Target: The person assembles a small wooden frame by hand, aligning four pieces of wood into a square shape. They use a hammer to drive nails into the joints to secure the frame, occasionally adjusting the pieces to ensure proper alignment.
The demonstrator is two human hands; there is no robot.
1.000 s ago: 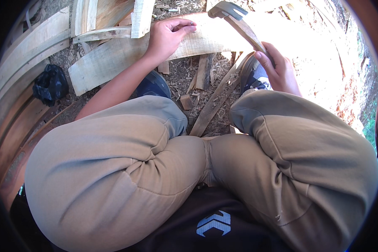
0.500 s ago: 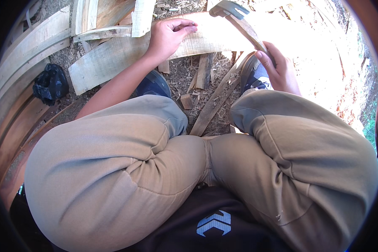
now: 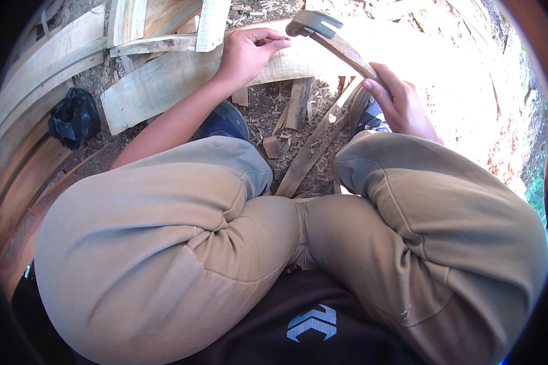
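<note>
A claw hammer (image 3: 346,53) with a wooden handle is gripped in my right hand (image 3: 402,102), fingers closed round the lower handle. Its dark metal head is close to the fingertips of my left hand (image 3: 245,59). Those fingers pinch a tiny metal piece that looks like a nail (image 3: 287,38), mostly hidden by them, over a pale curved board (image 3: 158,88). The board lies across in front of my feet, its right part washed out by bright sunlight. Whether the hammer head touches the nail, I cannot tell.
More pale boards (image 3: 210,27) are joined or stacked at the far left. A black plastic bag (image 3: 73,118) sits among curved planks on the left. Between my shoes lie a long wood strip (image 3: 313,149), a small block (image 3: 272,147) and scattered shavings.
The hammer head has come down and to the left, closer to my left fingertips. My left hand has hardly shifted and keeps its pinch.
</note>
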